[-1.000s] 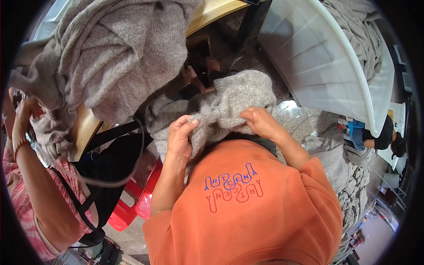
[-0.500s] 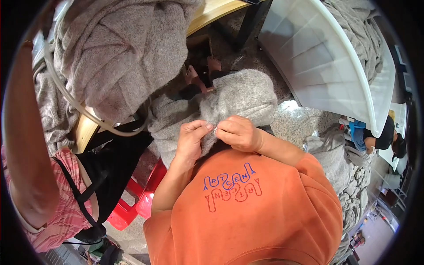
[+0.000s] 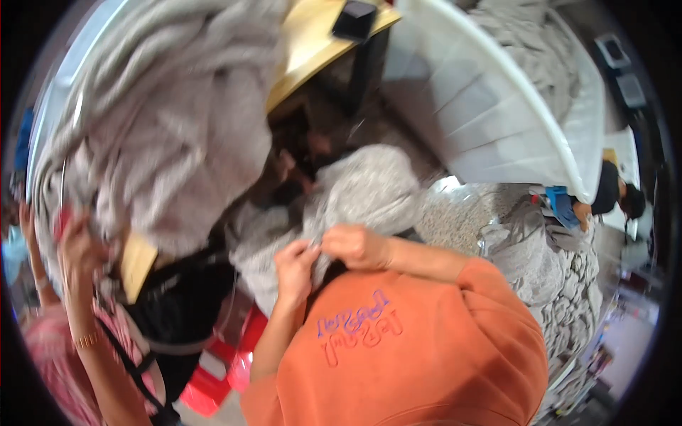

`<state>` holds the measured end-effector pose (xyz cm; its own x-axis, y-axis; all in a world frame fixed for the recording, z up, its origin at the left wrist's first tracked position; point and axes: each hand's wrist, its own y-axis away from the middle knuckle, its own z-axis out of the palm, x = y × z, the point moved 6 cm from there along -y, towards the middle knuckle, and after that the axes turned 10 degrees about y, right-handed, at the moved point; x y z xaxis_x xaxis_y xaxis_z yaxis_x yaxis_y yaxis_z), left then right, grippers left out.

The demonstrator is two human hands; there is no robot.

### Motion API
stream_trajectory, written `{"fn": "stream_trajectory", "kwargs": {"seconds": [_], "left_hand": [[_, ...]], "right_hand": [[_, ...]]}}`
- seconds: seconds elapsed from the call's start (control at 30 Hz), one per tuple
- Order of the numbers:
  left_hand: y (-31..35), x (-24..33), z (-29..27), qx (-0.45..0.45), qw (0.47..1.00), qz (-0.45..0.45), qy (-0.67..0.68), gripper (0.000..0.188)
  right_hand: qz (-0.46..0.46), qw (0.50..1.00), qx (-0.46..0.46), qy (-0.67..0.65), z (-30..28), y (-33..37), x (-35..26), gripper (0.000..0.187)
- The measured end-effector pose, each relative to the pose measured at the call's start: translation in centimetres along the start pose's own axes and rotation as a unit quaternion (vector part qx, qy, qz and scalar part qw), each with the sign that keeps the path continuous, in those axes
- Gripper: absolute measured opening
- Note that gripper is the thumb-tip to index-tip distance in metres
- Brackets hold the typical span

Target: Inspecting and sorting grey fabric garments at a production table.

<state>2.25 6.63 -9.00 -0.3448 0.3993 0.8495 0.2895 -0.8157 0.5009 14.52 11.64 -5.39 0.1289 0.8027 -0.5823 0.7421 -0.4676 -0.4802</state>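
A light grey knit garment [image 3: 373, 186] lies bunched across my lap, its folds hanging down to the left. My left hand [image 3: 293, 271] has thumb and fingers pinched at the garment's near edge. Close against it, my right hand [image 3: 357, 246] is closed too, its fingertips meeting the left ones at the same spot. Whatever small part of the knit sits between the fingertips is blurred and mostly covered.
A large heap of grey knitwear [image 3: 177, 142] rises at the upper left by a wooden table [image 3: 312, 46] holding a dark phone-like object [image 3: 354, 20]. A white bin [image 3: 490, 106] stands upper right, a red stool [image 3: 206, 390] lower left. A co-worker's hand [image 3: 84, 248] is at left.
The whole view has shifted, and my hands appear slightly lower and further left, still together at the garment. The co-worker's arm has swung, bringing a hand into view near the heap.
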Motion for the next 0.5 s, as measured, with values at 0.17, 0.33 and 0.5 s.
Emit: {"fn": "stream_trajectory", "kwargs": {"seconds": [0.17,0.33,0.5], "left_hand": [[-0.6,0.7,0.1,-0.007,0.999,0.014,-0.045,0.007],[-0.4,0.3,0.3,-0.033,0.999,0.014,0.02,0.005],[0.0,0.6,0.5,-0.031,0.998,0.025,-0.052,0.007]], "right_hand": [[0.04,0.997,0.042,-0.043,-0.8,-0.8,0.5,0.015],[0.099,0.977,-0.067,-0.179,0.8,-0.8,2.0,0.019],[0.249,0.937,-0.088,-0.229,2.0,0.4,4.1,0.017]]}}
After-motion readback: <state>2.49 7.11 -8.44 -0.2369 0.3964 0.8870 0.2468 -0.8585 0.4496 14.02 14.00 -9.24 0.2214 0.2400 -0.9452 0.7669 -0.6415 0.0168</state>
